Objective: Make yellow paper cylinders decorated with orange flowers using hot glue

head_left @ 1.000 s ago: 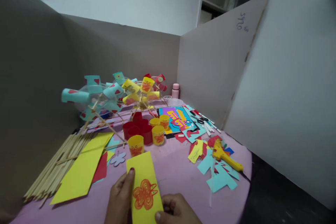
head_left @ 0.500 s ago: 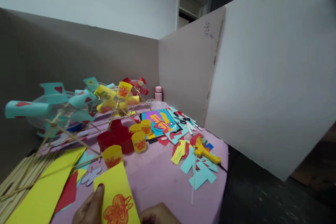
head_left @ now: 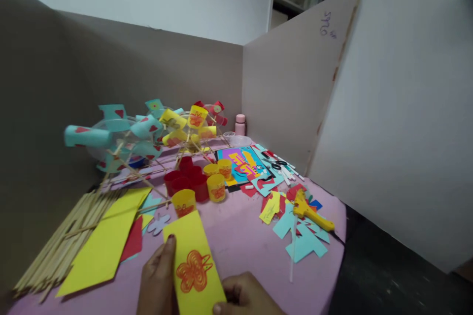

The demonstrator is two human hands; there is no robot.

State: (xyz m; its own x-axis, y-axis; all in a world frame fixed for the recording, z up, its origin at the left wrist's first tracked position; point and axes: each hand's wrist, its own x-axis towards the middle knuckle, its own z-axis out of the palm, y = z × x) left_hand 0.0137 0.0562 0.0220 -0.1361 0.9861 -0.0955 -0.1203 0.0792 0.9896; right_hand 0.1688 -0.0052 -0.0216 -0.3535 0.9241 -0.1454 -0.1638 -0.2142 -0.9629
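Observation:
Between my two hands is a yellow paper strip (head_left: 195,251) with an orange butterfly drawn on it. My left hand (head_left: 158,275) grips its left edge, thumb on the front. Lower down, my right hand (head_left: 248,296) pinches the right edge near the bottom corner. Just beyond the strip's top stands a yellow paper ring (head_left: 184,202) with an orange drawing. Behind it are several red paper rings (head_left: 199,188) and more yellow rings (head_left: 216,187). A pale purple flower cutout (head_left: 158,224) lies left of the strip.
Wooden sticks (head_left: 61,241) and a yellow sheet (head_left: 105,243) lie at left. Paper Ferris wheels (head_left: 121,145) on stick stands rise behind. A yellow glue gun (head_left: 312,214) rests on blue scraps (head_left: 305,246) at right, with scissors (head_left: 279,163) farther back. Partition boards (head_left: 288,88) enclose the table.
The view has turned left and tilted down, so the table's things sit farther right. Both hands and the butterfly strip show more fully; the strip stays held in both hands.

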